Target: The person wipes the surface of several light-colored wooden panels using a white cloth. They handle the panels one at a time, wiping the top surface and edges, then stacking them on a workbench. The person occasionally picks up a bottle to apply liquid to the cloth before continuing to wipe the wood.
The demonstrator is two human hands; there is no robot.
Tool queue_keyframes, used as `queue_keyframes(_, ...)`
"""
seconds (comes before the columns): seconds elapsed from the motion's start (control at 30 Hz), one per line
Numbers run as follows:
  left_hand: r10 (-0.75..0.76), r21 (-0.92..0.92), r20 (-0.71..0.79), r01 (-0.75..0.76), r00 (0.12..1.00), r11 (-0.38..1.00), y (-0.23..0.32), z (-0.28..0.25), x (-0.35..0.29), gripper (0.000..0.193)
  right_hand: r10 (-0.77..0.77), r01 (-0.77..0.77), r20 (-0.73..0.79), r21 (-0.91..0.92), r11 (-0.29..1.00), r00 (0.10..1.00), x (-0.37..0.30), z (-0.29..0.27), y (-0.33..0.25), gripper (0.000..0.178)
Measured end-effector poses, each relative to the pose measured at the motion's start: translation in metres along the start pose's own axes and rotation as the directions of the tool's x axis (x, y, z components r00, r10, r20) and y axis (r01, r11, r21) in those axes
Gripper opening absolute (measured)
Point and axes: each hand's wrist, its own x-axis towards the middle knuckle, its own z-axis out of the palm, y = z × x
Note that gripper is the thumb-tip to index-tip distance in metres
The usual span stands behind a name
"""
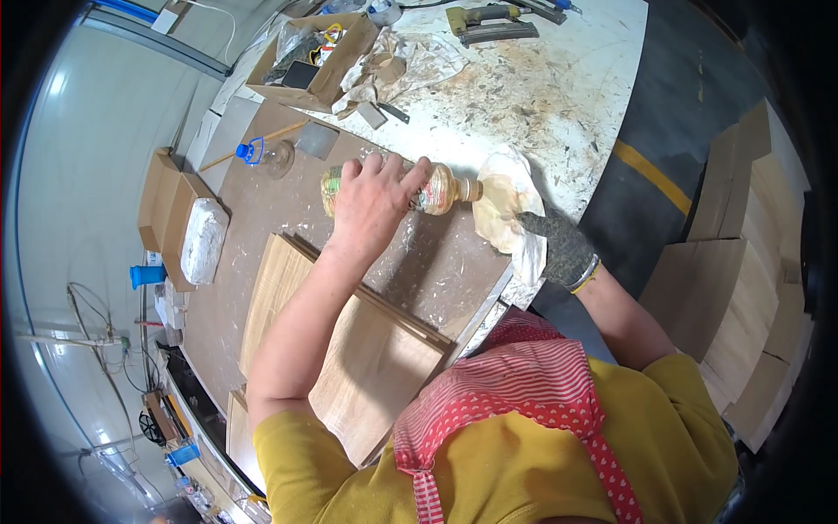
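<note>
On the left, wooden boards (375, 371) lie on the brown table (229, 297), near the left forearm. The bare left hand (375, 196) wraps the body of the bottle (434, 194) from above, fingers curled over it. The bottle lies on its side in that grasp, above the table, neck pointing right; how full it is, I cannot tell. It looks like thin plastic: probably light, apt to dent under a hard squeeze, and slippery if wet. The broad body seems the best hold, the neck left free. At its mouth is the cloth (500, 210), stained and crumpled, likely soft and limp, best pinched in a bunched fold. Rightmost, the gloved right hand (563, 249) grips the cloth's right side.
</note>
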Motion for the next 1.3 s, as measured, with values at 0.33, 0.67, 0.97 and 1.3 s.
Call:
queue_keyframes(0.33,-0.093,-0.285,0.016,0.094,0.996,0.954,0.011,0.018,0.006,0.063,-0.157,0.182,0.105,-0.308,0.934,0.982,0.005,-0.029,0.009,0.051)
queue_keyframes(0.67,-0.627,-0.996,0.088,0.079,0.774,-0.043,-0.010,0.132,0.093,0.072,-0.239,0.163,0.023,-0.794,0.585,0.971,-0.047,-0.093,-0.001,0.037)
queue_keyframes(0.97,-0.657,-0.883,0.083,0.362,0.749,0.300,-0.044,0.169,0.025,0.091,0.018,-0.058,-0.090,-0.474,0.879,0.996,-0.067,-0.063,0.014,0.050)
queue_keyframes(1.3,-0.732,-0.323,0.052,0.705,0.679,0.632,-0.059,0.124,-0.274,0.054,0.135,0.604,0.651,-0.579,-0.547,0.747,0.030,0.182,0.153,0.023)
